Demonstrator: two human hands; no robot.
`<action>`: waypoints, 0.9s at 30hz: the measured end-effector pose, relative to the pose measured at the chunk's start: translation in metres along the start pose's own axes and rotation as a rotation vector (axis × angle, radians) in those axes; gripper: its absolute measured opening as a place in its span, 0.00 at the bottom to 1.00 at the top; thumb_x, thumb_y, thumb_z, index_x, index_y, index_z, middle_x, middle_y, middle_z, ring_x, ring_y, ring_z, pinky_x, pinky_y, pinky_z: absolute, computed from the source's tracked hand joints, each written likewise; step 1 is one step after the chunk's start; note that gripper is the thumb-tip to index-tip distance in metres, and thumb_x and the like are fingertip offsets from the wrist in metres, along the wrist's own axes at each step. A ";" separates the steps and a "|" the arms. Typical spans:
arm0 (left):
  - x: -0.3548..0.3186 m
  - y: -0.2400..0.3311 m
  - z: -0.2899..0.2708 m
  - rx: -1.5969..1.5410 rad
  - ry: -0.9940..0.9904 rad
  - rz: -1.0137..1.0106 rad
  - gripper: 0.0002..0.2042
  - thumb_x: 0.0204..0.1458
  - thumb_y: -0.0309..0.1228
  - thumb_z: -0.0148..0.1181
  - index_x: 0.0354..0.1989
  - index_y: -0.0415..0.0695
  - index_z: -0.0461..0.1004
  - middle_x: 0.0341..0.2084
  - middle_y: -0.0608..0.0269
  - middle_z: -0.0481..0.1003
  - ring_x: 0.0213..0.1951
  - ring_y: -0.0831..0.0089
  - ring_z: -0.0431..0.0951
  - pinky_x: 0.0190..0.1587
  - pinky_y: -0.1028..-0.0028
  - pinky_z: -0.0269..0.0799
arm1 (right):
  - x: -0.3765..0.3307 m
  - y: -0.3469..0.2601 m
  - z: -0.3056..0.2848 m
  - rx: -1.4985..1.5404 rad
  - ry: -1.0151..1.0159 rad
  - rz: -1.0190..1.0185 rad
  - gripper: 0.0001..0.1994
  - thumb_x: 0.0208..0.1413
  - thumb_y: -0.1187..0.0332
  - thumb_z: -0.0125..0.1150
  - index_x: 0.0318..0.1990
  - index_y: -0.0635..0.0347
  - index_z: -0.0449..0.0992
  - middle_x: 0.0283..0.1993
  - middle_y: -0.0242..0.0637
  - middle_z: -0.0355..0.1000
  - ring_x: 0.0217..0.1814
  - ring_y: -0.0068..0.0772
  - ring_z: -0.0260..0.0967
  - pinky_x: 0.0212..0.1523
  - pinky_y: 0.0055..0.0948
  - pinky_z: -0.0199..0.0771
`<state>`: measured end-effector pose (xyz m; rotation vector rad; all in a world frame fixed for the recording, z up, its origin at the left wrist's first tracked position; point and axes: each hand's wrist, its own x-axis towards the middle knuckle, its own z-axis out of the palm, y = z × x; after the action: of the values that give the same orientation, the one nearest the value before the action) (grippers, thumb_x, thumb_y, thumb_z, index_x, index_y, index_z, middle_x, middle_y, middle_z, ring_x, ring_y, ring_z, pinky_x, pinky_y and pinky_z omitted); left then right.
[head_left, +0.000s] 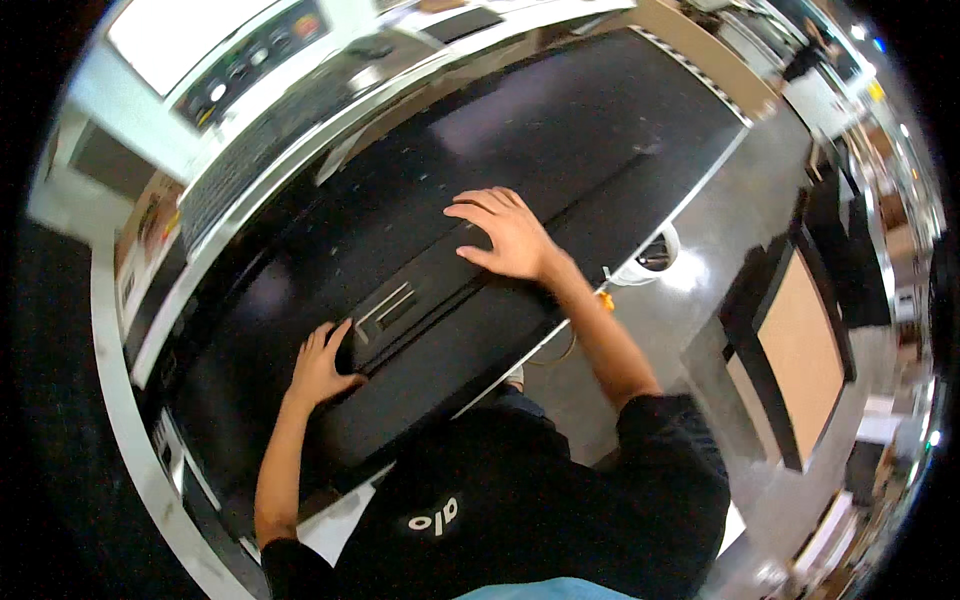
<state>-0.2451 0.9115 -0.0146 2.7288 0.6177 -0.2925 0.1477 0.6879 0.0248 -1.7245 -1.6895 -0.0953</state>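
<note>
Large black panel [560,130] lies flat on metal-edged table [120,420], filling most of surface; near edge runs diagonal, grey floor [720,240] open at right. Long black strip [440,330] rests along near edge. Left hand [322,365] flat, fingers spread, on strip's near end. Right hand [508,235] open, palm down, pressing strip's far end. Neither hand grips.

Bright overhead light glares off the floor [700,260] and dark panel [560,130]; fisheye bends and blurs the rim.

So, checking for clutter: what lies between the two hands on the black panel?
Only a pale line marking on the black panel, between left hand and right hand, head view.
</note>
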 end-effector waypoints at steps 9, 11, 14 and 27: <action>0.030 0.005 0.029 0.197 0.251 0.132 0.51 0.35 0.46 0.84 0.74 0.53 0.68 0.63 0.49 0.71 0.62 0.45 0.72 0.64 0.51 0.72 | -0.325 0.070 0.071 -0.095 0.921 1.272 0.26 0.53 0.68 0.72 0.59 0.65 0.74 0.54 0.50 0.72 0.55 0.46 0.72 0.60 0.39 0.72; 0.043 0.007 0.026 0.174 0.204 0.105 0.51 0.36 0.46 0.83 0.74 0.54 0.67 0.67 0.47 0.68 0.64 0.45 0.70 0.66 0.50 0.70 | -0.368 0.089 0.089 0.107 0.564 1.170 0.27 0.52 0.66 0.73 0.60 0.63 0.74 0.54 0.50 0.75 0.54 0.46 0.74 0.58 0.39 0.73; 0.046 0.026 0.006 0.109 0.084 0.004 0.49 0.39 0.48 0.83 0.75 0.58 0.66 0.71 0.45 0.62 0.68 0.44 0.67 0.69 0.48 0.65 | -0.347 0.078 0.064 0.395 0.439 1.152 0.16 0.58 0.68 0.70 0.53 0.62 0.80 0.39 0.39 0.80 0.42 0.36 0.79 0.45 0.38 0.79; 0.093 0.040 0.015 -0.023 0.078 0.079 0.31 0.43 0.46 0.81 0.61 0.63 0.83 0.75 0.38 0.55 0.73 0.41 0.61 0.74 0.51 0.59 | -0.089 0.137 -0.240 -0.327 0.419 0.977 0.17 0.72 0.57 0.54 0.54 0.64 0.71 0.43 0.63 0.81 0.47 0.63 0.81 0.45 0.56 0.80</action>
<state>-0.1472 0.9073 -0.0423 2.7448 0.5289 -0.1595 0.3582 0.5017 0.0997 -2.3827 -0.4398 -0.2623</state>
